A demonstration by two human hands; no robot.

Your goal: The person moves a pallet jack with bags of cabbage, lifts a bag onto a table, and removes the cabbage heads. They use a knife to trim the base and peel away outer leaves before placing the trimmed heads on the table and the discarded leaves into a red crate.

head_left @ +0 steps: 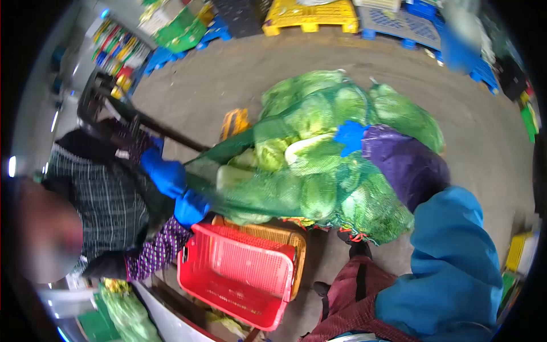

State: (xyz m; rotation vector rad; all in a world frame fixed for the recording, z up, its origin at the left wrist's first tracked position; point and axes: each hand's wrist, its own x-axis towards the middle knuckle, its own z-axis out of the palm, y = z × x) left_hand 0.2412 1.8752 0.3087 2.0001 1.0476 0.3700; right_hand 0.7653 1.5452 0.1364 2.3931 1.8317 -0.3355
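At the left of the frame, a co-worker (108, 194) bends toward the middle, with an upper gloved hand (165, 174) and a lower gloved hand (191, 208) close together at the gathered end of a green net (250, 196). Below them, in the lower middle, stands a red crate (236, 256), with nothing large inside. The net runs to the centre, where the cabbages (313, 157) lie in a heap — some look bare, others show through the mesh.

I would judge the step in hand as two persons managing the filled net together; a next move would call for a sure hold on the mesh, and for care with the bare cabbages.

Right of centre, the wearer's right hand (351, 138), in a blue glove, lies upon the heap, pointing to the left. Its fingers seem a little apart — whether they pinch the mesh, I cannot tell. From there the purple cuff (401, 159) slopes down to the blue sleeve (456, 239) at the lower right, the elbow appearing bent. The left hand is not in view.
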